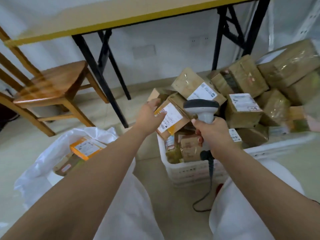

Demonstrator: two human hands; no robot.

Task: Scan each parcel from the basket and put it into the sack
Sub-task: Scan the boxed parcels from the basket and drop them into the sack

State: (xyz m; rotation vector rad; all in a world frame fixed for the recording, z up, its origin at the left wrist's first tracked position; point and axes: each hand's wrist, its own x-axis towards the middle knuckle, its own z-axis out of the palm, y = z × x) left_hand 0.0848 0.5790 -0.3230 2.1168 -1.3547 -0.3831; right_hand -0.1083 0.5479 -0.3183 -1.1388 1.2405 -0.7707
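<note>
So the parcel (170,116) in play is a brown cardboard box with a white label and some orange tape, sitting tilted on top of the heap at the near-left side of the basket (190,170). The left hand (150,112) has its grip on the box's left edge, thumb on the label side and fingers wrapped round the far side. Just to the right, the right hand (212,131) is curled tight round the handle of a grey scanner (201,108), its head sitting over the box's right end, cord (207,187) trailing down to the floor. The basket is white plastic and piled high with more taped boxes. Left of it on the floor is the open white sack (52,153), with an orange-edged parcel (87,147) already inside. Farther left there's a wooden chair (52,87), and a yellow-edged worktop (121,16) on black legs at the far side.
</note>
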